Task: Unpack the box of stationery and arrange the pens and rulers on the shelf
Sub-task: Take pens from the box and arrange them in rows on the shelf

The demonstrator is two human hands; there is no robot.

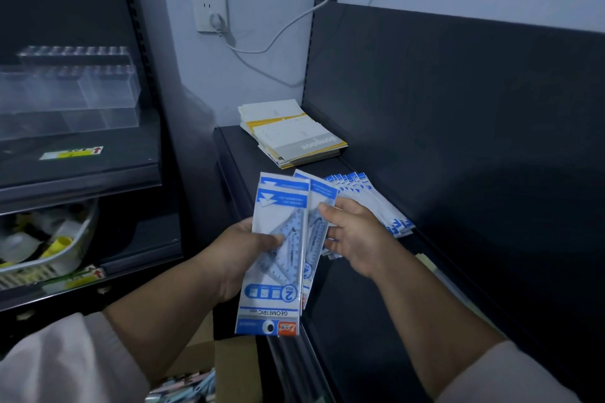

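- Head view: the left hand point(242, 255) is clenched round a stack of ruler packets point(278, 258), thumb pressed across the front of the top one. The packets stand with their long axis running away from the person, blue header strips at the far end and the "GEOMETRIC" label nearest the body.
- Head view: the right hand point(355, 232) pinches the far-right packet of that stack, fingertips point(324, 208) on its upper edge, apparently peeling it off the rest.
- Taking the dark shelf point(360, 304) as the landmark: the held stack hovers above its front left edge, while a fanned row of packets point(376, 203) already lies flat on it, just beyond and to the right of the right hand, long axes angled toward the back panel.
- At the shelf's far left corner lies a pile of yellow-and-white booklets point(294, 134), well apart from the hands.
- Below the shelf's front edge, by the person's left sleeve, the open cardboard box point(229, 366) shows more stationery inside; no pens can be made out on the shelf.
- Judgement: the right hand is the nearer one to the fanned row, so the next packet likely travels a little forward and right, turned to match the row's slant.
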